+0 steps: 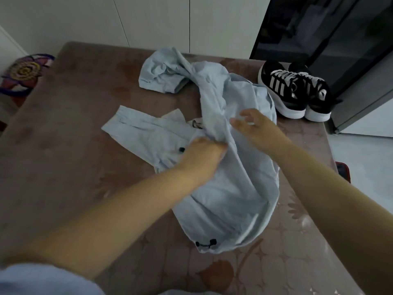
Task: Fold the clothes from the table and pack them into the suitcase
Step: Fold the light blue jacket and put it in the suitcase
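A pale blue jacket [231, 188] with black cord toggles lies crumpled on the brown table [63, 135], one sleeve stretched to the left, the hood or other sleeve bunched at the far side. My left hand [204, 154] grips a raised fold of the fabric near the jacket's middle. My right hand [253, 126] hovers just right of that fold, fingers spread and relaxed, touching or nearly touching the cloth. A red corner at the table's right edge [343, 169] may be the suitcase; most of it is hidden.
A pair of black-and-white sneakers [297, 90] stands on the table's far right corner. A colourful round cushion [23, 75] sits off the left edge. A dark glass cabinet [329, 39] rises behind the shoes; white doors line the back wall.
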The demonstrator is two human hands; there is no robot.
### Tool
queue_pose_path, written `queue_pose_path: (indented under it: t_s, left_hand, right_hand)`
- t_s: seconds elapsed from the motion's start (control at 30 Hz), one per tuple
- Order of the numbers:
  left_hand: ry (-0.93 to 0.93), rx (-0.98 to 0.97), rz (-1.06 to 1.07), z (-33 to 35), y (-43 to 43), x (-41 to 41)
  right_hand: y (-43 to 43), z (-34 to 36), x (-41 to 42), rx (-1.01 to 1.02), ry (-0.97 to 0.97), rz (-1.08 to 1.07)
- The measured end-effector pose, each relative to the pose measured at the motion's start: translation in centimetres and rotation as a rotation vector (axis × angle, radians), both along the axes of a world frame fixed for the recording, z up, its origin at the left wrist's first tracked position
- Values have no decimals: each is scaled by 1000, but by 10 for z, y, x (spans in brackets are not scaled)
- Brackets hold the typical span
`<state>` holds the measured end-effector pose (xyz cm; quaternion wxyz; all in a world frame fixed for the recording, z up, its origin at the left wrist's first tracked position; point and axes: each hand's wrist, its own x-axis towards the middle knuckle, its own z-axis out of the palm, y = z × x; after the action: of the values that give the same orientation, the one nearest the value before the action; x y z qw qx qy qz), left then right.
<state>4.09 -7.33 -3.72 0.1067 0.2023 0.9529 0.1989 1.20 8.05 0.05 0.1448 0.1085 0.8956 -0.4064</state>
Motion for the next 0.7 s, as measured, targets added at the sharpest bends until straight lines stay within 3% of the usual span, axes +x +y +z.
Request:
queue_pose_path:
  t_s: [0.07, 0.13, 0.2, 0.27, 0.33, 0.43, 0.5, 0.6, 0.7]
  left_hand:
    - [80, 49, -157, -6, 29, 40]
    - [95, -88, -423, 1, 47, 72]
    - [185, -136, -523, 1, 56, 89]
    - [152, -7, -637, 2, 52, 91]
    - [199, 209, -542, 4, 35, 80]
    - [276, 426, -161, -2, 1, 42]
    - [221, 327, 69, -12, -22, 11]
    - [145, 122, 293, -36, -47, -24]
    - [164, -20, 357, -50, -59, -37]
  right_hand:
    - [-12, 0, -5, 17, -84, 23]
    - [-15, -10, -1, 178, -140, 124]
    - [-6, -21, 7, 308, -89, 150]
    - [17, -23, 14, 193, 11, 61]
    - [52, -18, 21, -86, 96, -92]
    - [107, -12, 37, -446, 250, -333]
    - [137, -14, 53, -365, 251, -506]
    - [176, -33, 80, -116, 96, -834]
    - [194, -58, 100, 118, -44, -705]
